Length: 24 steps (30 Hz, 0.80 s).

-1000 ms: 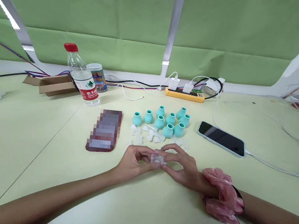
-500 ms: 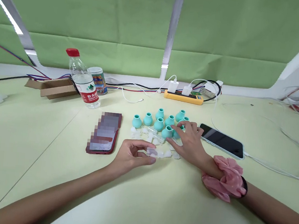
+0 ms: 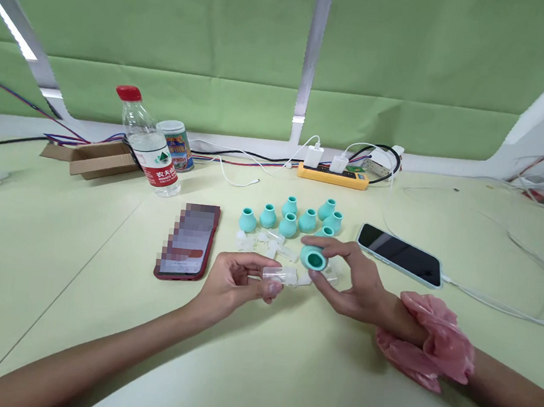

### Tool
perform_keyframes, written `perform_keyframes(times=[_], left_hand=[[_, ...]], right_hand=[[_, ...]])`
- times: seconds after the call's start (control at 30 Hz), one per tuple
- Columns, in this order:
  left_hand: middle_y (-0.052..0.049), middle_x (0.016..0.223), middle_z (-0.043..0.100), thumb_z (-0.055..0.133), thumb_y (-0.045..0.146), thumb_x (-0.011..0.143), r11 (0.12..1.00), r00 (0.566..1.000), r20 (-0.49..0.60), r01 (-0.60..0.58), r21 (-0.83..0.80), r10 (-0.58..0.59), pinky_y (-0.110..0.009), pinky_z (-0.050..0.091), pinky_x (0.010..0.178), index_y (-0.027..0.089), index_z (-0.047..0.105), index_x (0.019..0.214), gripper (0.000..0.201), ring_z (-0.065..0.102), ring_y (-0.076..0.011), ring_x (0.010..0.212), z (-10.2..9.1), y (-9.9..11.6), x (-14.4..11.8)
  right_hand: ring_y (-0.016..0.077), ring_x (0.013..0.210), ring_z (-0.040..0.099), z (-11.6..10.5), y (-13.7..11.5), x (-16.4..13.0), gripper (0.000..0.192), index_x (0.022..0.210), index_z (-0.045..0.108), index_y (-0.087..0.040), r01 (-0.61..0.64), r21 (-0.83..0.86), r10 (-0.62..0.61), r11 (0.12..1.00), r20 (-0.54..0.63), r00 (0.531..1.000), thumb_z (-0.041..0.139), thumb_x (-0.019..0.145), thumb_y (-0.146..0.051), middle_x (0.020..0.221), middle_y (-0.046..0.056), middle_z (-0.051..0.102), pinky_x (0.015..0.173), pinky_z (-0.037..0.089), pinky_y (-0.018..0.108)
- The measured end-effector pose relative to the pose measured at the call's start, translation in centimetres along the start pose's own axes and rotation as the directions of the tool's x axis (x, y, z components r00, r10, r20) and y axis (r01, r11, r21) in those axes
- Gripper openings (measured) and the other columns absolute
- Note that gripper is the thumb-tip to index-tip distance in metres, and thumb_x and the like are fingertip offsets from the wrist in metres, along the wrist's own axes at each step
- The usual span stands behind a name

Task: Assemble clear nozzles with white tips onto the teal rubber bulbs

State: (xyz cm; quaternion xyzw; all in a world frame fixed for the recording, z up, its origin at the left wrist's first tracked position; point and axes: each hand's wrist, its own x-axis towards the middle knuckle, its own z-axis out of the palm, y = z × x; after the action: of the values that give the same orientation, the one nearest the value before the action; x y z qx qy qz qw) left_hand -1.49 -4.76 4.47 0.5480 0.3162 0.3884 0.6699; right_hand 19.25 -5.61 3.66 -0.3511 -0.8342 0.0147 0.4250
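My left hand (image 3: pixel 239 281) pinches a short clear plastic tube (image 3: pixel 280 275) between thumb and fingers, the tube lying sideways. Between the thumb and fingers of my right hand (image 3: pixel 354 280) is a teal rubber bulb (image 3: pixel 313 258), its round opening tilted toward me. The bulb and the tube are close together but apart. Behind my hands several more teal bulbs (image 3: pixel 288 225) stand upright on the table. In front of them lie loose clear tubes and small whitish plastic pieces (image 3: pixel 272 249), some hidden by my right hand.
A phone in a red case (image 3: pixel 188 246) lies on the left, and another phone (image 3: pixel 400 254) on a charging cable lies right. Farther back stand a water bottle (image 3: pixel 152 145), a can (image 3: pixel 176 145), an open cardboard box (image 3: pixel 104 159) and a yellow power strip (image 3: pixel 333 176).
My right hand has closed on a teal bulb, lifted it from the group toward me and tipped its opening forward. My left hand keeps hold of the clear tube, raised slightly.
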Motion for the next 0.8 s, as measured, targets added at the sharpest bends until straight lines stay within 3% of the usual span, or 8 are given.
perform_keyframes(times=[0.13,0.3,0.53,0.67,0.8], left_hand=[[-0.003,0.062,0.063,0.068,0.017,0.062,1.0,1.0,0.029,0.011,-0.016,-0.011,-0.023,0.048,0.053,0.009,0.064,0.081,0.02,0.055,-0.0096,0.052,0.2,0.3,-0.3],[-0.004,0.059,0.062,0.067,0.017,0.064,0.999,0.998,0.034,0.047,-0.002,-0.047,-0.022,0.046,0.053,0.008,0.064,0.08,0.019,0.054,-0.009,0.05,0.2,0.1,-0.2],[-0.004,0.062,0.062,0.067,0.018,0.064,0.998,0.996,0.061,0.064,-0.019,-0.063,-0.023,0.045,0.051,0.008,0.064,0.079,0.019,0.053,-0.0089,0.049,0.1,-0.3,-0.1],[-0.003,0.057,0.06,0.069,0.017,0.06,0.996,0.995,0.036,0.09,0.0,-0.09,-0.023,0.045,0.05,0.008,0.064,0.075,0.019,0.052,-0.0088,0.048,0.6,0.0,-0.2],[-0.001,0.054,0.057,0.068,0.019,0.06,0.991,0.992,0.028,0.119,0.068,-0.121,-0.023,0.045,0.05,0.008,0.064,0.077,0.02,0.05,-0.0084,0.047,0.9,0.0,-0.1]], right_hand=[[0.0171,0.079,0.055,0.1,-0.7,-0.1,0.026,0.095,0.042,-0.017,0.044,0.003,-0.044,0.999,0.085,0.995,0.054,0.072,-0.016,0.084,0.007,0.057,0.063,0.046,0.029],[0.0155,0.071,0.05,0.1,-1.3,0.0,0.028,0.095,0.048,-0.018,0.098,-0.022,-0.097,0.995,0.047,0.994,0.058,0.069,-0.017,0.078,0.006,0.051,0.057,0.044,0.028],[0.0124,0.069,0.049,0.2,-1.6,-0.2,0.016,0.087,0.054,-0.019,0.017,-0.113,-0.012,0.993,0.045,0.999,0.056,0.072,-0.018,0.081,0.005,0.044,0.056,0.043,0.024],[0.011,0.066,0.052,0.3,-1.5,-0.4,0.015,0.09,0.051,-0.016,0.029,-0.132,-0.007,0.991,0.162,0.987,0.05,0.075,-0.017,0.087,0.007,0.051,0.053,0.042,0.022],[0.0121,0.06,0.051,0.6,-1.5,-0.9,0.012,0.086,0.049,-0.017,0.047,-0.16,-0.018,0.986,0.178,0.984,0.047,0.075,-0.013,0.068,0.002,0.056,0.052,0.039,0.022]])
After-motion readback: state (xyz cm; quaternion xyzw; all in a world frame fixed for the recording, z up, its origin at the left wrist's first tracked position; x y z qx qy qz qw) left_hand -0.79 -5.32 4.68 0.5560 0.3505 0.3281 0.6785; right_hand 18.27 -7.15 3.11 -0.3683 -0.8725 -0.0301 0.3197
